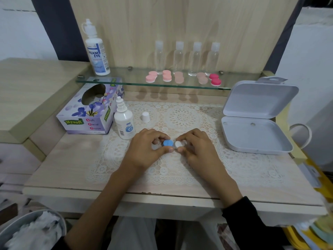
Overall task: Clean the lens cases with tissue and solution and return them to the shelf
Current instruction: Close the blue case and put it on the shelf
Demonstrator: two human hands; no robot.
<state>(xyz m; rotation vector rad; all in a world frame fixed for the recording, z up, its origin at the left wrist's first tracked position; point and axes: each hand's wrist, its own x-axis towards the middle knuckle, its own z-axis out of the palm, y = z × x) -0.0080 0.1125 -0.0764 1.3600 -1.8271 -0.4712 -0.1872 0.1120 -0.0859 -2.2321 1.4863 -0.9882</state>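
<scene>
My left hand (144, 148) pinches the round blue cap (168, 143), my right hand (200, 147) the smooth white cap (178, 144) of one plastic lens case (173, 143), above the lacy mat (182, 116)

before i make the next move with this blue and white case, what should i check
1. Grip: left hand pinches the lens case at its blue cap, right hand at its white cap: ok.
2. Caps tight: cannot tell.
3. Small solution bottle upright and open, its loose cap on the doily: ok.
4. Tissue in hand: not ok; none held, tissue box stands to the left.
5. Room on the glass shelf beside the pink cases: ok.
</scene>
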